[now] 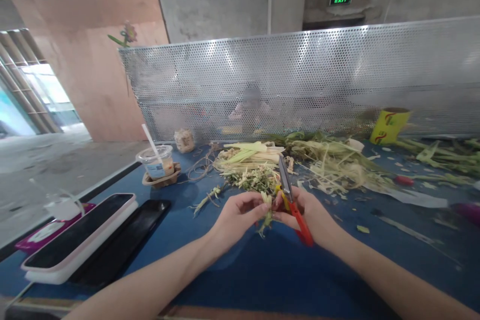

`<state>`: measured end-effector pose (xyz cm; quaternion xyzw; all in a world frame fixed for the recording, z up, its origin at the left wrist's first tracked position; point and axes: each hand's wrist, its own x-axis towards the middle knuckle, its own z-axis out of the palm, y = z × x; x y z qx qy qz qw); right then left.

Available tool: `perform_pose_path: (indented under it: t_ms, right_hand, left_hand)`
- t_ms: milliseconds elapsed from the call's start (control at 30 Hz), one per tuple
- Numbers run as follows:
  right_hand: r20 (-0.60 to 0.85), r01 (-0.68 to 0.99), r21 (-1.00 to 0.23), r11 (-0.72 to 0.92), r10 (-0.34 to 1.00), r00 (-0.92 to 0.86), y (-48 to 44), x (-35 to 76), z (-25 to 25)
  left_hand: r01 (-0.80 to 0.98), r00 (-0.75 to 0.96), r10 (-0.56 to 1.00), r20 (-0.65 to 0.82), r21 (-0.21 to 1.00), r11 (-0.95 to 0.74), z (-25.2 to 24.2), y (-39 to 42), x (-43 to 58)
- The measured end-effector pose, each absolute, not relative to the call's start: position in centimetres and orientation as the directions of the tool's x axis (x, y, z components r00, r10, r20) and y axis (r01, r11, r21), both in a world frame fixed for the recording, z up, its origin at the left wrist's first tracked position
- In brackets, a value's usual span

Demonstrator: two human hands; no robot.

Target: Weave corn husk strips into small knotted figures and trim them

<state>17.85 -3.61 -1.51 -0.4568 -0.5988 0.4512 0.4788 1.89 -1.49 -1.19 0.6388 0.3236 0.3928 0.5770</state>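
Observation:
My left hand (240, 215) pinches a small bunch of pale green plant strips (266, 202), whose frayed ends hang below the fingers. My right hand (309, 212) meets it from the other side, its fingertips close to the bunch. Scissors (304, 230) with red and yellow handles are held in that right hand, blades pointing up and away from me. Whether the right fingertips also grip the bunch is hard to see. Just beyond the hands lies a heap of small greenish tied pieces (251, 180), with a stack of flat pale husk strips (249, 157) behind it.
At left stand a lidded cup with a straw (155, 162), a phone (82, 230) on a white block, and a black flat object (123, 240). Twine (202, 165) trails from a ball (183, 140). Shredded husks (337, 165) and a yellow container (390, 126) occupy the right. A perforated metal screen (225, 85) closes the back.

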Motion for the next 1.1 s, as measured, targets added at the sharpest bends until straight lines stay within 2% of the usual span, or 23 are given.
perform_pose_path:
  t_ms: [300,433,667,1100]
  right_hand:
    - [0.137,0.037,-0.989,0.142,0.982,-0.127,-3.6,17.7,-1.9]
    - [0.151,0.007,-0.988,0.152,0.984,-0.092,-3.3,17.7,-2.5]
    - [0.211,0.128,-0.966,0.225,0.971,-0.112,-3.6,18.0,-2.6]
    - [0.187,0.150,-0.970,0.193,0.981,-0.054,-4.1,17.8,-1.2]
  left_hand:
    - [0.013,0.428,0.900,0.087,0.995,-0.103,-0.8,-1.7,2.0]
    - [0.079,0.403,0.907,0.120,0.983,-0.166,-0.8,-1.6,2.0]
    - [0.141,0.405,0.901,0.155,0.963,-0.229,-1.3,-1.3,1.8]
    - [0.106,0.394,0.911,0.120,0.979,-0.174,-1.1,-1.5,1.7]
